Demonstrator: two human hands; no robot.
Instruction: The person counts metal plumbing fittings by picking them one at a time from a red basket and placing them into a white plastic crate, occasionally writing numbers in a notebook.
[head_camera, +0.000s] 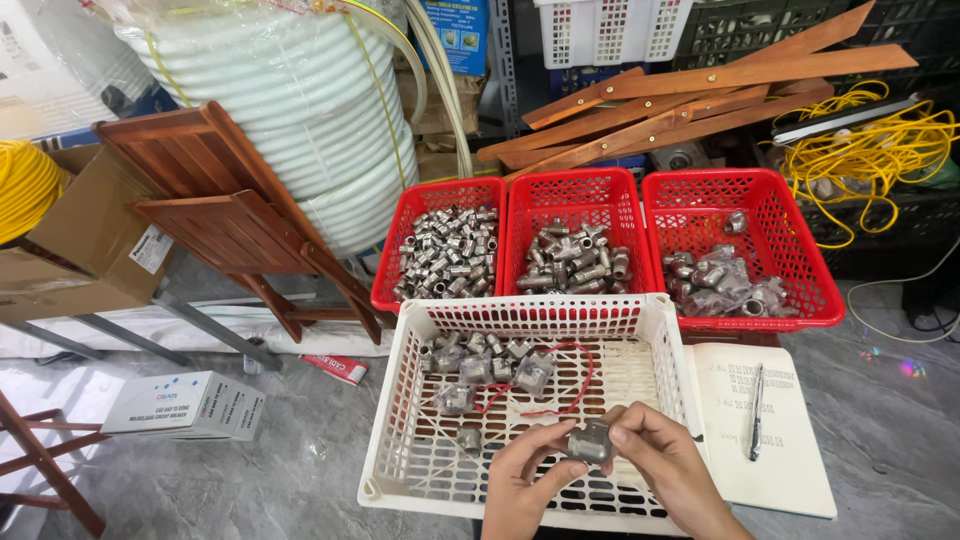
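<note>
Holding one small bagged metal fitting (590, 443) pinched between left hand (525, 480) and right hand (665, 465) over the white basket (420, 470); loose fingers could drop it through.

White-blue flat carton (185, 405) on floor left; brown cardboard box (85, 235) with white label (150, 248) above it.

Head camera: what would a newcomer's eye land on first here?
Three red baskets in a row at the back, each holding silvery metal fittings, catch the eye first. In front sits a white basket with a few bagged fittings and a red cord. At the bottom, over the white basket, the left hand and right hand together hold one small bagged fitting. An open notebook with a pen lies to the right.
</note>
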